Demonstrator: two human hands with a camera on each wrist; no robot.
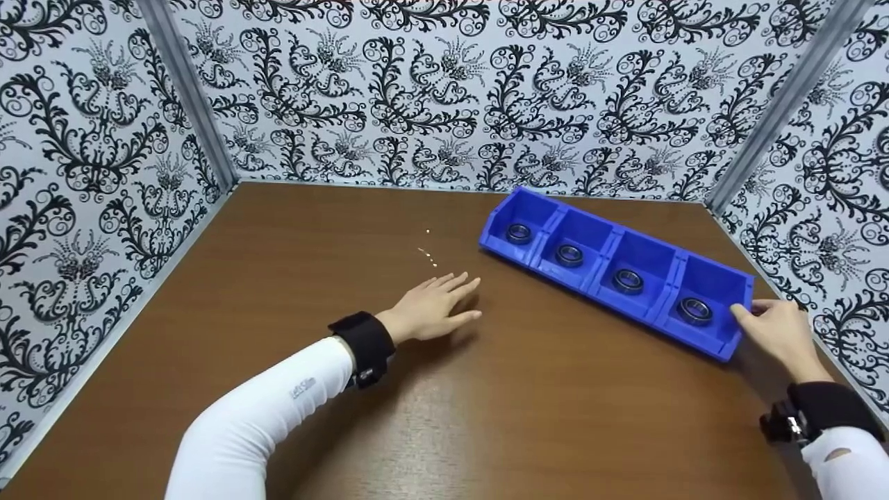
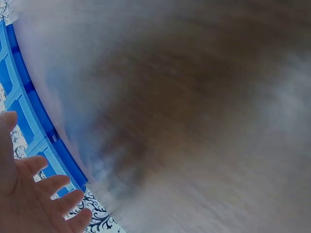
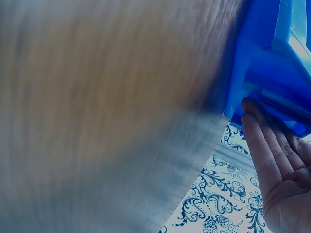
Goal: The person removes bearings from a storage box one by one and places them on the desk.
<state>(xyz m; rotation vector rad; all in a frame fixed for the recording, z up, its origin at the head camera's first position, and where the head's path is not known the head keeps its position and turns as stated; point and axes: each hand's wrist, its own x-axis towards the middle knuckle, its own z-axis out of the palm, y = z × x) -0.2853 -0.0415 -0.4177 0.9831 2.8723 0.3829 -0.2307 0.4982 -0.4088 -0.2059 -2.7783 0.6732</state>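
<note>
A long blue bin (image 1: pixel 590 286) with a row of compartments lies slanted at the right of the table. Each compartment holds one ball bearing, such as the bearing (image 1: pixel 695 311) nearest the right hand. My right hand (image 1: pixel 776 333) grips the bin's right end, thumb over the end wall. In the right wrist view, the fingers (image 3: pixel 274 145) reach along the outside of the blue plastic. My left hand (image 1: pixel 436 309) is spread palm down over the table, apart from the bin and holding nothing. Its spread fingers (image 2: pixel 54 184) show in the left wrist view.
Small bright specks (image 1: pixel 427 257) mark the brown table (image 1: pixel 312 250) beyond the left hand. Patterned wall panels (image 1: pixel 430 90) stand behind and at both sides, joined by grey corner posts (image 1: pixel 198 97).
</note>
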